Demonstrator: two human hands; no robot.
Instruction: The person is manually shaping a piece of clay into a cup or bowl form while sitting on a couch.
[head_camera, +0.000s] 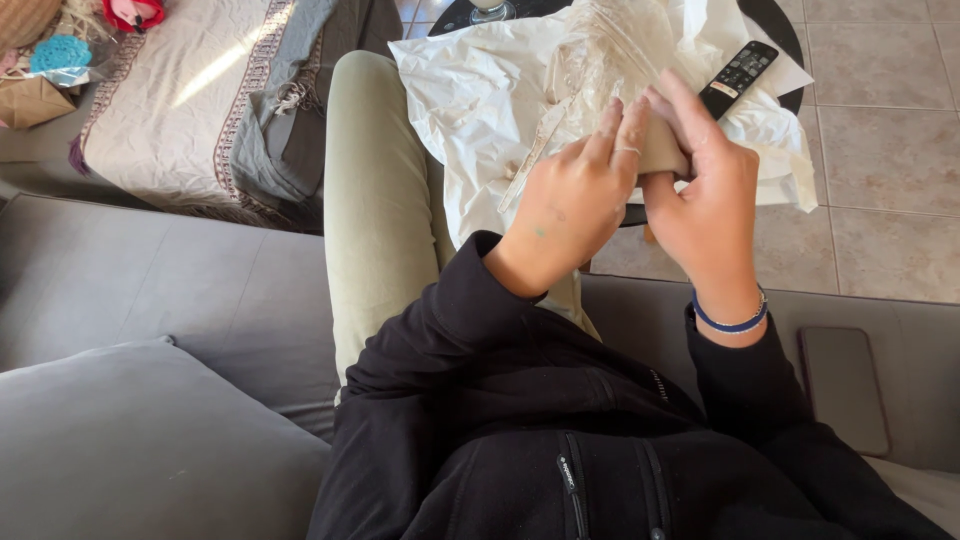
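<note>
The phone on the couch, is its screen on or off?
Off. The phone lies flat on the grey couch beside the person's right arm, and its screen is dark all over, with no picture or glow.

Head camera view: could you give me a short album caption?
Seated on a grey sofa, both hands, left and right, hold a small tan piece over crumpled white paper.

A round dark table (778, 28) stands on the beige tiled floor (880, 150) at twelve to one o'clock. A crumpled white paper sheet (480, 100) covers most of its top, and a black remote control (738, 78) lies on the paper toward one o'clock. A grey sofa (150, 290) fills the lower part, with a grey cushion (130, 440) at eight o'clock and a dark phone (843, 388) flat on the seat at four o'clock. At eleven o'clock a beige patterned throw (170, 110) lies spread out.
</note>
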